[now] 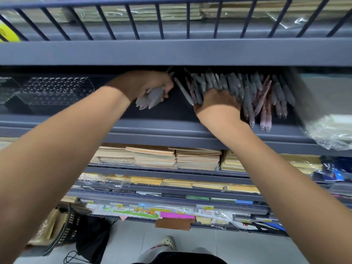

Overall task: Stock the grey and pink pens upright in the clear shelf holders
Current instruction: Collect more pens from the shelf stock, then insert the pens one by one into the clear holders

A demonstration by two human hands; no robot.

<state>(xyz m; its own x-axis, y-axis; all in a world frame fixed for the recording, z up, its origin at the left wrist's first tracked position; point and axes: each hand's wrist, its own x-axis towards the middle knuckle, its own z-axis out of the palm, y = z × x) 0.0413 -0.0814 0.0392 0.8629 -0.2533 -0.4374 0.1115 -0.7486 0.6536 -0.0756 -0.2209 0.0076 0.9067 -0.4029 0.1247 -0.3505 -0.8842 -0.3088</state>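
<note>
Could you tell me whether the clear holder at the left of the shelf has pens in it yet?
Empty: the clear holder shows bare rows of holes, with nothing standing in them.

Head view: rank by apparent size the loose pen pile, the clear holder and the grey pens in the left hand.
1. pen pile
2. clear holder
3. grey pens in the left hand
All at one shelf, so nearness hardly skews it.

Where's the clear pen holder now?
Head view: the clear holder sits at the left end of the shelf, left of the left hand gripping grey pens.
</note>
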